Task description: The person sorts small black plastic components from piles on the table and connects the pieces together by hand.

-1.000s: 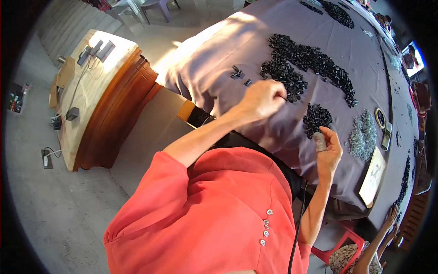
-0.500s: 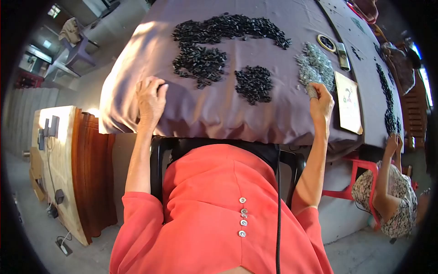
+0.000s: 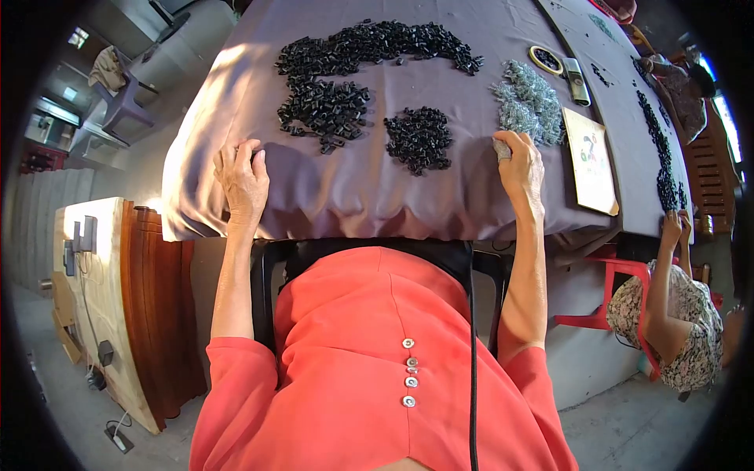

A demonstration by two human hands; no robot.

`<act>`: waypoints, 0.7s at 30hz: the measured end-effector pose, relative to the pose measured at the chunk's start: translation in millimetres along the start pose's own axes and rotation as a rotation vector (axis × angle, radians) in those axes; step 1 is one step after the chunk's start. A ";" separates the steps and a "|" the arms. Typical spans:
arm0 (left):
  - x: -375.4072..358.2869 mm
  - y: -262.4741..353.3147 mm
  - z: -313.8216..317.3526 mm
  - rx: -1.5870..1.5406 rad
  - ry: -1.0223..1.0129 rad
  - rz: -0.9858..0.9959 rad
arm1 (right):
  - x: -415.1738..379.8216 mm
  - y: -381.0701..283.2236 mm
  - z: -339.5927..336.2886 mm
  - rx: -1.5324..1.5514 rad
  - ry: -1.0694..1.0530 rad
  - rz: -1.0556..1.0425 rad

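On the left part of the cloth-covered table [image 3: 330, 184], near its front edge, rests my left hand [image 3: 243, 182]. Its fingers are loosely bent with the thumb apart, and nothing shows in them. My right hand [image 3: 521, 166] is closed just in front of a pile of small silvery, clear-looking pieces [image 3: 525, 102]. A greyish lump [image 3: 501, 147] shows at its fingertips; I cannot tell what it is. Between the hands lies a small heap of short black pieces [image 3: 419, 140]. Farther back, a larger curved heap of the same black pieces [image 3: 326, 106] spreads out.
Right of the silvery pile are a tape roll [image 3: 546, 60] with black pieces inside its ring, a slim pale device [image 3: 576, 82] and a flat printed board [image 3: 591, 161]. A person's hands [image 3: 674, 228] work at the right table edge. A wooden cabinet [image 3: 161, 314] stands left.
My right hand has moved left, with the greyish lump still at its fingertips. My left hand stays by the front edge. The whole view has shifted slightly.
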State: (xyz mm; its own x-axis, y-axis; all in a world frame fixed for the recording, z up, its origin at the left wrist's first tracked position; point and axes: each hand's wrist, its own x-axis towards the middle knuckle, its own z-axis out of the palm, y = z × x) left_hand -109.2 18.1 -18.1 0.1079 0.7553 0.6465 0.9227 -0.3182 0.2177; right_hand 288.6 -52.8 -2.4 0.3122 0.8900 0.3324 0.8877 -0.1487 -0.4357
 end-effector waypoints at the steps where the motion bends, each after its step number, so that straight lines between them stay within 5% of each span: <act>1: 2.2 3.7 -2.4 -0.004 0.025 0.024 | -0.2 -1.5 -0.8 0.006 -0.008 0.000; 9: 26.2 90.1 -6.9 -0.389 0.098 0.209 | 1.5 -1.5 4.9 0.038 0.006 0.061; 16: 19.6 182.4 18.1 -0.933 -0.272 0.171 | 1.1 -1.6 9.0 -0.043 -0.007 -0.036; 21: 6.7 208.0 31.4 -1.021 -0.397 0.202 | 3.3 3.7 13.7 0.112 0.121 -0.045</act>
State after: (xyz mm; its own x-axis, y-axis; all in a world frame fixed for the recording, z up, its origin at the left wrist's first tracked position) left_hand 95.0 -24.9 8.5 0.5011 0.7078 0.4979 0.1569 -0.6401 0.7521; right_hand 288.3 -44.5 -14.4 0.3174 0.8355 0.4486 0.8607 -0.0552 -0.5061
